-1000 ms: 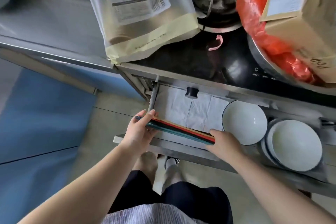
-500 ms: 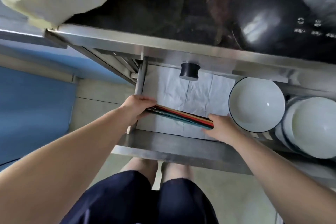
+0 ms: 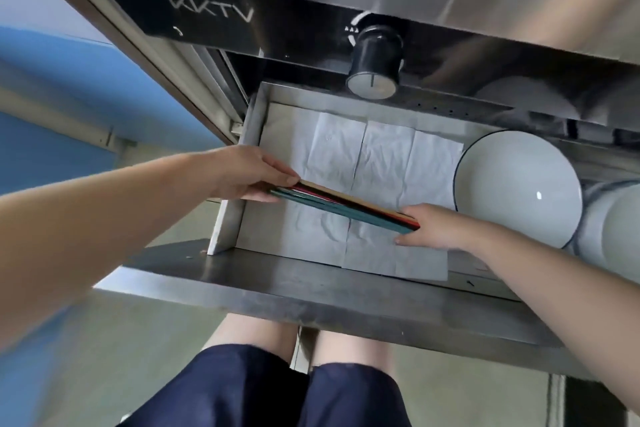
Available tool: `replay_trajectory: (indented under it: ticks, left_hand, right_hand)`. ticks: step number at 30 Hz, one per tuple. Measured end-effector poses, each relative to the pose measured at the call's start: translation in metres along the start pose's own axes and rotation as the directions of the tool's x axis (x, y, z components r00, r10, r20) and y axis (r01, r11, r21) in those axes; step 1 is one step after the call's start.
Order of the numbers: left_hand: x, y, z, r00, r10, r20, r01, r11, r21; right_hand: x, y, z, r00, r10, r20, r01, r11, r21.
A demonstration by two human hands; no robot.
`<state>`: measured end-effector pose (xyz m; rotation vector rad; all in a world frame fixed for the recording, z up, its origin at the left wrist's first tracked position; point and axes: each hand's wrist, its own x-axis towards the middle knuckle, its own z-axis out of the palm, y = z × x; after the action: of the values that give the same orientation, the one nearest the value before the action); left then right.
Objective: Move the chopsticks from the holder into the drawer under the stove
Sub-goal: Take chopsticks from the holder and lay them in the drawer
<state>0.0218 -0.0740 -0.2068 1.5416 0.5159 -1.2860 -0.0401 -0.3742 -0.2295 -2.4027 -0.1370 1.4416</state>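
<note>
Drawer (image 3: 311,295) holds paper lining (image 3: 381,163), bowls (image 3: 516,184), hand-held chopsticks (image 3: 346,206).

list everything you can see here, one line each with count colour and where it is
bundle of coloured chopsticks: count unclear, teal, red, tan, dark; held by both ends just over the paper liner
stainless steel drawer: one, silver; pulled open under the stove
white paper liner: several sheets, white; on the drawer floor
white bowl with dark rim: one; right of the liner in the drawer
stacked white bowls: count unclear, white; far right, partly cut off
black stove knob: one, black with silver face; on the front panel above the drawer
black stove panel: one, lettered VKTV; top
left hand: grips the bundle's left end
right hand: holds its right end
</note>
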Motion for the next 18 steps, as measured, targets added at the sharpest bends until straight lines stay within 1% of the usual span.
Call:
replay_trajectory:
  ticks: [2,5,7,9,12,15,18]
  left_hand:
    - [0.005,-0.003,0.001,1.000,0.001,-0.008,-0.001,0.996,0.094]
    - [0.016,-0.015,0.011,0.997,0.025,-0.070,-0.007,0.969,0.248]
    - [0.023,-0.024,0.015,0.995,0.039,-0.090,-0.008,0.945,0.328]
    - [0.028,-0.032,0.019,0.995,0.043,-0.089,0.001,0.893,0.450]
    - [0.034,-0.039,0.024,0.998,0.031,-0.053,0.014,0.720,0.694]
    - [0.039,-0.043,0.028,0.999,0.032,-0.024,0.004,0.529,0.848]
    - [0.038,-0.041,0.031,0.998,0.063,-0.011,-0.004,0.232,0.973]
  right_hand:
    - [0.007,0.003,0.008,1.000,0.011,0.026,-0.011,1.000,0.006]
    - [0.015,0.007,0.020,0.995,0.054,0.090,-0.059,0.997,0.051]
    - [0.018,0.007,0.027,0.989,0.060,0.132,-0.063,0.998,0.022]
    - [0.020,0.007,0.033,0.983,0.071,0.171,-0.070,0.997,-0.008]
    - [0.027,0.003,0.037,0.974,0.089,0.207,-0.076,0.995,-0.068]
    - [0.031,0.001,0.034,0.978,0.073,0.197,-0.039,0.984,-0.174]
    - [0.033,0.002,0.033,0.980,0.046,0.191,0.012,0.957,-0.291]
